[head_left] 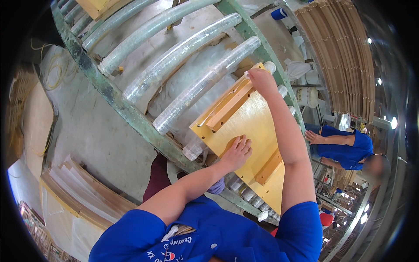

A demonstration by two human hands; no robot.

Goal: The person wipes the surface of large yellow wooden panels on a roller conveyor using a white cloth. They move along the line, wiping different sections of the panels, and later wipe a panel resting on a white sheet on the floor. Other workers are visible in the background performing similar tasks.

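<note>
A varnished yellow wooden panel (pixel 257 126) lies slanted across the roller conveyor in front of me. Two wooden strips sit on its face: a longer strip (pixel 231 107) near the far left edge and a shorter strip (pixel 269 167) nearer my body. Small dark holes dot the panel's edges. My left hand (pixel 236 153) rests on the panel between the strips, fingers apart and lightly bent. At the panel's far corner, beyond the longer strip's end, my right hand (pixel 263 82) is closed. A bit of white shows at its fingertips; its kind is hidden.
Plastic-wrapped rollers (pixel 207 85) span the green conveyor frame (pixel 126 113). Clear plastic sheeting (pixel 187 83) lies beneath them. Stacked boards (pixel 87 192) stand at lower left, tall brown stacks (pixel 336 56) at upper right. A person in blue (pixel 345 146) is beyond the conveyor's right side.
</note>
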